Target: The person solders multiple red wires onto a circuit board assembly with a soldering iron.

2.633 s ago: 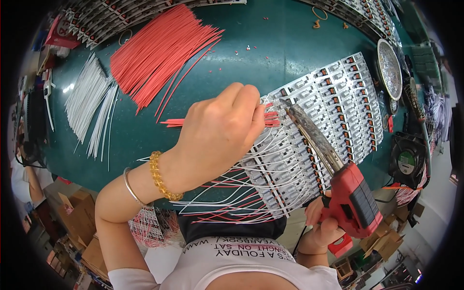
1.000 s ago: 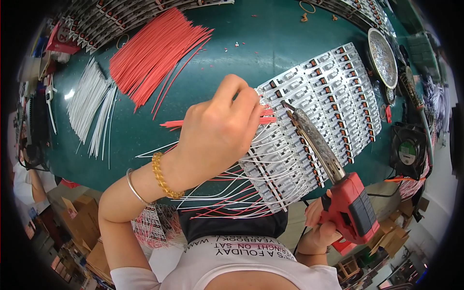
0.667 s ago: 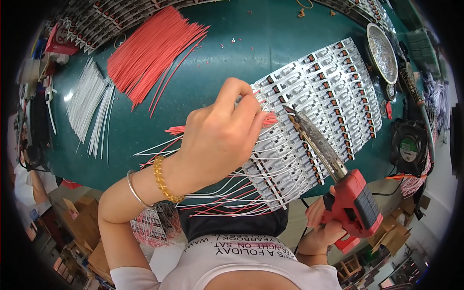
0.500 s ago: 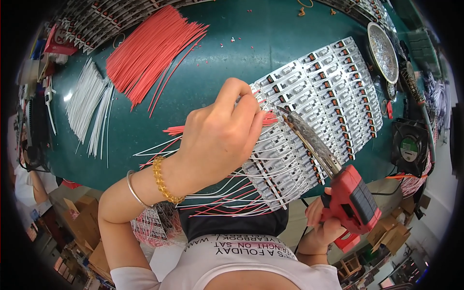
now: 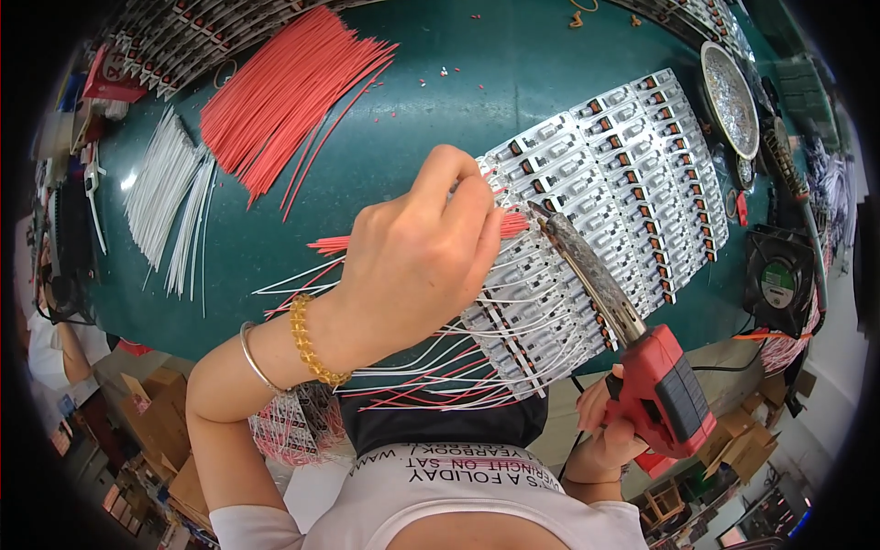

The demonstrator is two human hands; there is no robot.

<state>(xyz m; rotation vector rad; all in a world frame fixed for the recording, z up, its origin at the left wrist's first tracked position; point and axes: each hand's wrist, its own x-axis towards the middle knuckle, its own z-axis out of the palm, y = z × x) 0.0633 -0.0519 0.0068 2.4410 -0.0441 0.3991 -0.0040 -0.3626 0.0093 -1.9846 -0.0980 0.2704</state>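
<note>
My left hand (image 5: 417, 238), with a bead bracelet and a bangle on its wrist, is closed on a small bundle of red wires (image 5: 513, 225). The bundle sticks out on both sides of the hand, over the left part of a panel of small silvery circuit boards (image 5: 632, 156). My right hand (image 5: 605, 435) grips a red and black soldering gun (image 5: 665, 390). The gun's long metal tip reaches up and left to the boards, just right of the red wire ends. White and red wires (image 5: 431, 367) trail from the panel's lower rows toward my lap. My left fingertips are partly hidden.
A large pile of red wires (image 5: 284, 101) and a smaller pile of white wires (image 5: 165, 188) lie on the green table (image 5: 440, 101). More board panels stand at the far left. A round metal dish (image 5: 731, 101) and a black fan (image 5: 776, 280) are at the right.
The soldering gun's body has shifted slightly left and toward me, its tip staying near the same boards. My left hand has hardly moved and keeps its hold on the red wires.
</note>
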